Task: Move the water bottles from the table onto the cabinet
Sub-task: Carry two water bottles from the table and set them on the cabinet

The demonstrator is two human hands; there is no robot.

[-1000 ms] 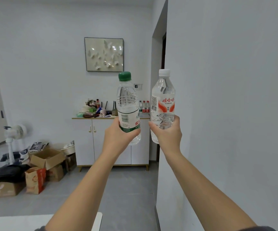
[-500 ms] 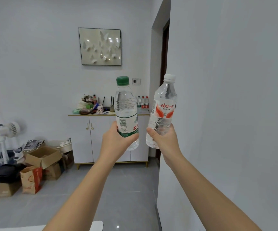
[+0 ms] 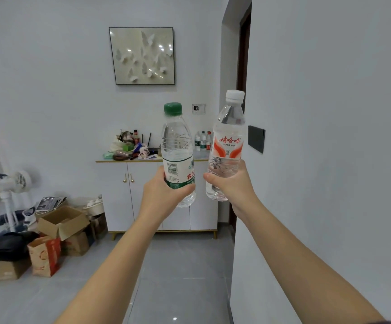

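My left hand grips a clear water bottle with a green cap by its lower part, held upright at arm's length. My right hand holds a second clear bottle with a white cap and red label, tilted slightly right. Both bottles are in the air in front of the white cabinet, which stands against the far wall across the floor. Three small bottles stand on the right end of the cabinet top. The table is out of view.
Clutter covers the left half of the cabinet top. Cardboard boxes, a paper bag and a white fan crowd the floor at left. A white wall rises close on my right, with a dark doorway beyond.
The cabinet looks larger and nearer than before. The table edge at the bottom has dropped out of view. The right bottle has tilted a little to the right.
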